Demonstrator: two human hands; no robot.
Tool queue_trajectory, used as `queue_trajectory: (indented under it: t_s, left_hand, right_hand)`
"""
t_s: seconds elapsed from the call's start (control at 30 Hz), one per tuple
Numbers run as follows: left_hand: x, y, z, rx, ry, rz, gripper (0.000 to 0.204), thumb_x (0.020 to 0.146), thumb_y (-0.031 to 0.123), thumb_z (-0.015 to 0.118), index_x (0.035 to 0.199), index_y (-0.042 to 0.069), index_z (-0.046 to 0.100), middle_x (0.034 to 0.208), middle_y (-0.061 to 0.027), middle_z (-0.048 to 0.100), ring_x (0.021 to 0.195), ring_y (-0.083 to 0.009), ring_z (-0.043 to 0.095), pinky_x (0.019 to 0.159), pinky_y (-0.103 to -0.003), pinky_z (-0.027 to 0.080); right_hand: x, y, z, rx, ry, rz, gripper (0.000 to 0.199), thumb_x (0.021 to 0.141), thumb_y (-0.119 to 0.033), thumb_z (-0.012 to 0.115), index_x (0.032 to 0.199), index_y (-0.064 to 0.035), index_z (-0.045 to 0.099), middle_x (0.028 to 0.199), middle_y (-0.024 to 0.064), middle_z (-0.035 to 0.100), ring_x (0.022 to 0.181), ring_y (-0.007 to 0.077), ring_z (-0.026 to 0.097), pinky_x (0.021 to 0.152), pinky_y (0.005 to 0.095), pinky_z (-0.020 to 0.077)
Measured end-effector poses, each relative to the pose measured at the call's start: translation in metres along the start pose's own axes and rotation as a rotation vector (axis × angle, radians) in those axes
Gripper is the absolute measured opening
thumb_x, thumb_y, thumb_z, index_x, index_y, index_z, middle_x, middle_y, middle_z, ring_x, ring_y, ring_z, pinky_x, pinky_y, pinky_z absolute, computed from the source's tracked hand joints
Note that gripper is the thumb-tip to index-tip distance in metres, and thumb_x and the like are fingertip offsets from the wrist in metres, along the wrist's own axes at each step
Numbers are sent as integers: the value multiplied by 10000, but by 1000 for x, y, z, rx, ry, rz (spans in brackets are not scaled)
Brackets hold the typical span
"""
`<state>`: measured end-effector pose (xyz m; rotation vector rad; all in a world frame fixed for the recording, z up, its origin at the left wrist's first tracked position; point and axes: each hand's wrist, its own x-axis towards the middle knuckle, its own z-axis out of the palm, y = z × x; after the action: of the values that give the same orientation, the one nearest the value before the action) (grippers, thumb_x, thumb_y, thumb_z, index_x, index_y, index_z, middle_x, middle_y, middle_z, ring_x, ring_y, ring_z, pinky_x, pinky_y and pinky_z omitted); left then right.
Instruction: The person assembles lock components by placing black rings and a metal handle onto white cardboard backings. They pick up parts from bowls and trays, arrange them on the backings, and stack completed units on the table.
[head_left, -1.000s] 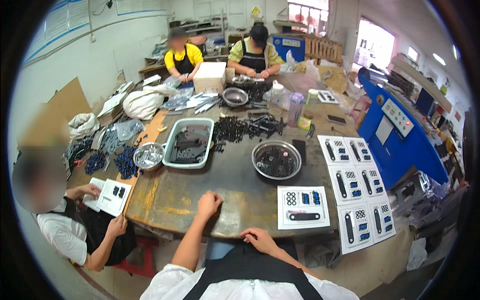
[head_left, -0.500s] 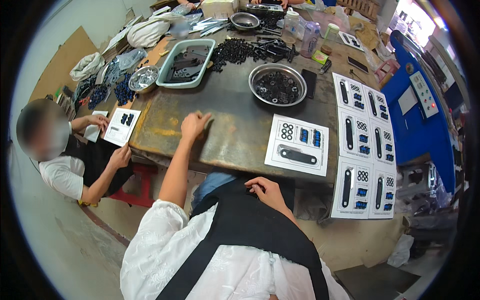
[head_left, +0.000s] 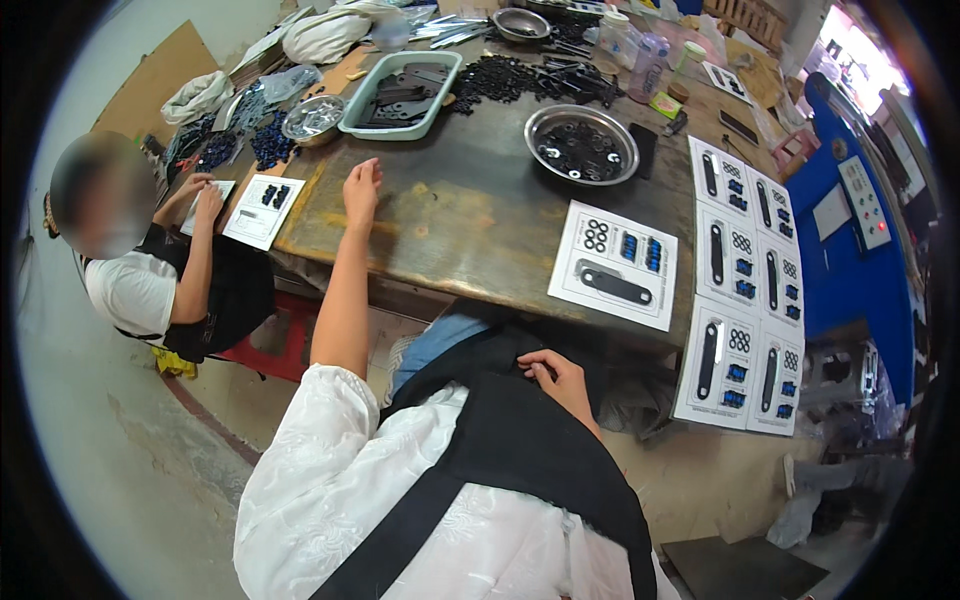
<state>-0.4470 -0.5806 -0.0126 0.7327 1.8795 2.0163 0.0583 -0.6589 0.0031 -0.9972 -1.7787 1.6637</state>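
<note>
My left hand [head_left: 363, 192] is over the near left part of the metal-topped table [head_left: 440, 205]; its fingers are curled together and nothing shows in them. My right hand [head_left: 557, 378] rests low against my black apron [head_left: 530, 430], below the table edge, with fingers loosely curled and nothing visible in it. The nearest card to my right hand is a white printed card [head_left: 613, 265] bearing a black bar-shaped part, black rings and blue-and-black pieces. Beyond my left hand stands a pale green tub [head_left: 400, 130] of flat black parts.
Similar filled cards [head_left: 722, 262] lie in rows along the table's right side. A steel bowl [head_left: 581, 145] holds dark rings or washers. To the left, a co-worker [head_left: 150, 290] sits handling a small card beside another card [head_left: 264, 211]. A blue machine [head_left: 850, 230] stands at right.
My left hand has moved left and farther over the table, its fingers drawn together. The co-worker's hand has left the nearer card's edge; both hands are now at the other card. My view has shifted.
</note>
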Motion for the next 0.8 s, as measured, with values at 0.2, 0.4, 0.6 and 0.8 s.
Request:
queue_trajectory:
  t_s: [0.2,0.4,0.6,0.8]
  left_hand:
    - [1,19,-121,126,-49,-45,437,1050,345,501,1043,-38,711,832,-44,677,698,-131,639,669,-274,520]
    - [24,-15,-274,839,605,322,329,1007,229,516,1089,-4,734,968,-166,739,842,-298,704,758,-378,550]
    - [52,-84,-405,43,719,-68,367,995,256,618,1231,-25,622,1157,-157,669,953,-260,692,801,-351,577]
    - [47,-100,-376,-129,519,-225,373,1039,290,577,1242,-22,590,1076,-77,673,910,-147,663,787,-265,549]
  right_hand:
    - [8,-6,10,-108,61,-62,228,950,30,553,1104,-14,715,1005,106,733,882,173,715,779,274,547]
    - [66,-51,35,-408,18,-398,327,929,31,561,1211,-71,690,1120,143,706,1017,290,688,879,344,543]
    - [176,-68,82,-888,-151,-652,513,933,-74,602,1434,-48,496,1436,149,542,1294,322,528,1126,454,401]
    - [258,-65,110,-1119,-278,-540,549,976,-202,581,1484,-48,438,1523,129,461,1401,285,439,1203,454,288]
